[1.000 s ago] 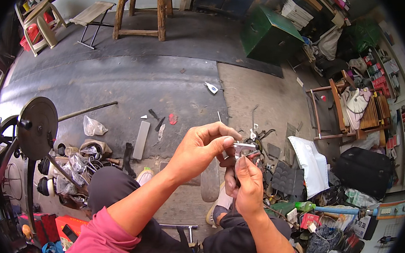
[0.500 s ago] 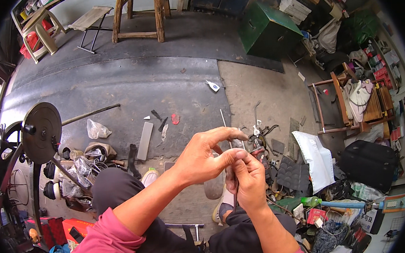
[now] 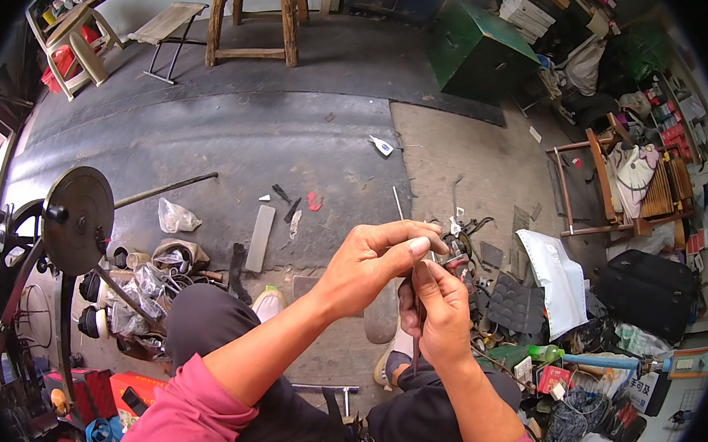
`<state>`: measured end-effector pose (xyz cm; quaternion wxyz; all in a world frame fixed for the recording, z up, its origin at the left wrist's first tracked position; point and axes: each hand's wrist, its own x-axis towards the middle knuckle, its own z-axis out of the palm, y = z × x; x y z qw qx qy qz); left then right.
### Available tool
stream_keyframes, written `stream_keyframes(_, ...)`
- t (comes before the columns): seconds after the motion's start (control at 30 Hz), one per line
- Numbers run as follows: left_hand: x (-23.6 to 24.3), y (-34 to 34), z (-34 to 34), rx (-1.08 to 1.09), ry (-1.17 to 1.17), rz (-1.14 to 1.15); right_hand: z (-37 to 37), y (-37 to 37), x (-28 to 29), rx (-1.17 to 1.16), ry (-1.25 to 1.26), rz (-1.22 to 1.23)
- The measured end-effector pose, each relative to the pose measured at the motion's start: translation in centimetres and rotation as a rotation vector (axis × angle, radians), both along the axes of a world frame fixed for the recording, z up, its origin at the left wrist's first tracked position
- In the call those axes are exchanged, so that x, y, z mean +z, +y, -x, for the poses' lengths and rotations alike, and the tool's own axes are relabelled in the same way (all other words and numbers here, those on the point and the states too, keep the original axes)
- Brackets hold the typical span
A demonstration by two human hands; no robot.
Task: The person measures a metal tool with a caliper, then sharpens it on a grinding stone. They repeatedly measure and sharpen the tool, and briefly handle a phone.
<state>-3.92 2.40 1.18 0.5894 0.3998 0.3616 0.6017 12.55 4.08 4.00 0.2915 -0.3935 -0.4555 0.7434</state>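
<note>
My left hand [image 3: 366,266] is curled over the top of my right hand [image 3: 440,319], its thumb and fingertips pinched at the right thumb tip on something small that they mostly hide. My right hand is closed round a thin dark strip [image 3: 416,357] that hangs below its fingers. Both hands are above my knees, nearest each other. A thin pale rod [image 3: 398,202] shows just beyond them; I cannot tell whether it is held.
A black iron machine with a disc [image 3: 78,220] stands at left beside bagged parts [image 3: 137,295]. Scraps, a white sheet [image 3: 552,275] and a black bag [image 3: 649,296] crowd the right. A green box [image 3: 478,54], stools [image 3: 164,23] and a wooden frame [image 3: 251,53] stand ahead.
The small silver piece visible at my fingertips earlier is now mostly covered. My left thumb has moved across it, and both hands have shifted slightly right in the view.
</note>
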Motion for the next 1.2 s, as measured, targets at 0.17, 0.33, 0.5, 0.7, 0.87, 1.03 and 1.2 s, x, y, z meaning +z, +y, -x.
stream_keyframes(0.17,0.2,-0.1,0.2,-0.054,-0.038,0.074,-0.1,0.0,0.4,0.001,0.023,0.075)
stream_keyframes(0.33,-0.3,0.2,0.0,-0.098,-0.077,0.067,-0.2,0.0,0.9,-0.028,0.053,0.180)
stream_keyframes(0.5,-1.2,0.6,-0.5,-0.139,-0.141,0.024,-0.5,0.1,1.2,0.001,0.089,0.202)
stream_keyframes(0.7,-2.1,1.0,-1.2,-0.139,-0.139,-0.074,-1.1,0.4,1.3,0.011,0.114,0.206)
stream_keyframes(0.87,-2.0,1.0,-1.3,-0.099,0.007,-0.135,-1.1,0.4,1.3,-0.007,0.120,0.204)
stream_keyframes(1.03,-1.6,0.8,-1.2,-0.115,0.046,-0.089,-1.0,0.3,1.2,-0.005,0.127,0.194)
stream_keyframes(1.2,-1.3,0.8,-1.5,-0.002,0.086,-0.109,-0.9,0.3,0.9,-0.006,0.097,0.164)
